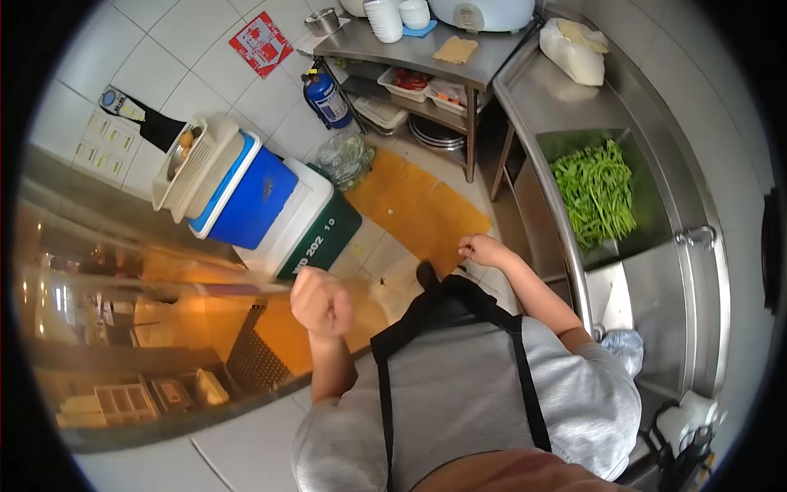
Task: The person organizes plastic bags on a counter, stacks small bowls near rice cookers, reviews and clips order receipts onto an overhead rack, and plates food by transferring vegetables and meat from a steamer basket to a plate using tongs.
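My left hand is raised and closed in a fist, beside a blurred orange see-through sheet. Whether the fist grips anything is hidden. Over the floor on the other side, my right hand is held with loosely bent fingers, partly apart, and I see nothing in them. An orange-brown mat lies on the floor beyond it. To its right runs the metal sink counter, where leafy green vegetables fill the basin. A dark apron hangs on my front.
A green-and-white cooler, a blue box and a beige basket stand left of the mat. A blue fire extinguisher is by the wall. The steel table at the back holds white bowls. A white bag sits at the counter's far end.
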The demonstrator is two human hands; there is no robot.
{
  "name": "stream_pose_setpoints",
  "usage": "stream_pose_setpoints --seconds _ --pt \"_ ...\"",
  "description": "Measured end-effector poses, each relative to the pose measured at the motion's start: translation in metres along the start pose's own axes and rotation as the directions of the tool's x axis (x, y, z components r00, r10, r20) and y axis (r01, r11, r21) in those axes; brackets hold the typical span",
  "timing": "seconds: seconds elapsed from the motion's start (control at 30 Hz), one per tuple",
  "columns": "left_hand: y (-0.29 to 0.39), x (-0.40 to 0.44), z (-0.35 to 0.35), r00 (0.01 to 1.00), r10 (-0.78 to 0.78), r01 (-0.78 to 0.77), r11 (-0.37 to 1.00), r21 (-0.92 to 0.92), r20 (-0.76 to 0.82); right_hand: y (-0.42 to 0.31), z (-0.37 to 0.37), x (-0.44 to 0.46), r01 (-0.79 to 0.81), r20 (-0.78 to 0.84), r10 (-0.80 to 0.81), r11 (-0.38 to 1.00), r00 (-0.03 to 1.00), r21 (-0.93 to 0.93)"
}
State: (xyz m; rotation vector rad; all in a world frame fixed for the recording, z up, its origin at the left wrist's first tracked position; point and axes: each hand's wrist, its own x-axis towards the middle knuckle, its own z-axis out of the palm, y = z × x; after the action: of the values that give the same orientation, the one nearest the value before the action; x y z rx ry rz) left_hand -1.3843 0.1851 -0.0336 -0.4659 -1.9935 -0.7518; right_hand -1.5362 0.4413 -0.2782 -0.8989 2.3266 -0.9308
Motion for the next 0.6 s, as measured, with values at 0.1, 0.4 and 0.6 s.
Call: stream_pose_setpoints --seconds 0.1,0.4,0.6 --pt "-0.086 -0.016 0.019 0.957 -0.282 0.269 0.950 0.155 0.069 0.021 -0.025 0.050 -0.065 0.078 0.066 0.998 0.995 -0.015" --pt "-0.316 0.102 0.164 0.857 -0.388 0.425 0.904 -0.041 0.338 0.032 -0.145 0.195 -0.174 -0.060 0.172 0.984 0.983 -0.028" --pt "-0.433 0.181 0.285 0.700 -0.387 0.664 0.661 -0.348 0.601 0.019 -0.235 0.284 -0.040 -0.256 0.091 0.980 0.962 0.195"
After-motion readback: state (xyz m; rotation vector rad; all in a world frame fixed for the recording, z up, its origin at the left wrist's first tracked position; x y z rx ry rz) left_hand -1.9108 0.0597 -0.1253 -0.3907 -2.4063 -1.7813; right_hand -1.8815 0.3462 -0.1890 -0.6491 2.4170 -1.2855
